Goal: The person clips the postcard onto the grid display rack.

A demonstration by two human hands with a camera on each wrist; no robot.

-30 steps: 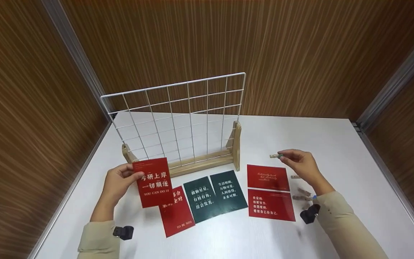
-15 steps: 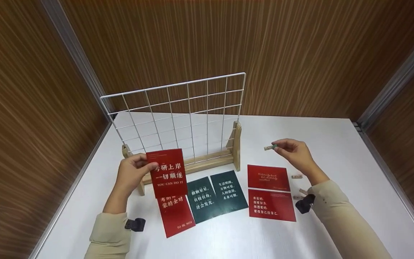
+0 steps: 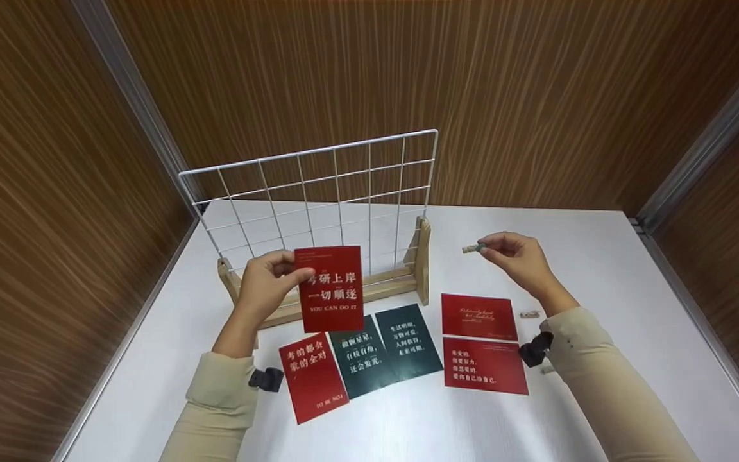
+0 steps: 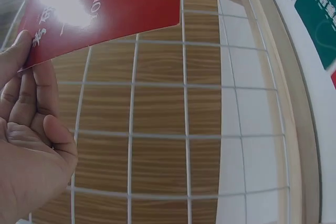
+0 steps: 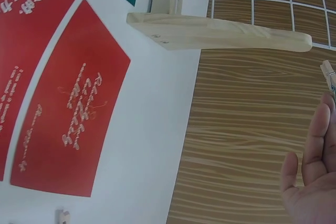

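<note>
Between thumb and fingers, my left hand point(image 3: 265, 285) pinches a red card point(image 3: 331, 308) with white lettering by its left edge. The card is upright in front of the white wire grid point(image 3: 369, 170), overlapping its lower part in the head view. In the left wrist view the red card point(image 4: 126, 3) catches a bright glare. To the right of the grid, my right hand point(image 3: 523, 263) pinches a small wooden clothespin point(image 3: 470, 249) with a green part at the fingertips. That clothespin point(image 5: 327, 72) shows at the right edge of the right wrist view.
The grid stands in a wooden base point(image 3: 389, 285). On the white table point(image 3: 408, 423) lie a red card point(image 3: 315, 382), two green cards point(image 3: 410, 340) and, to the right, two red cards point(image 3: 485, 369). A loose clothespin point(image 3: 530, 314) lies by the right forearm. Wood-grain panels surround the table.
My left hand has carried the red card right and upward to the grid, uncovering the red card below. My right hand has moved up and left with the clothespin.
</note>
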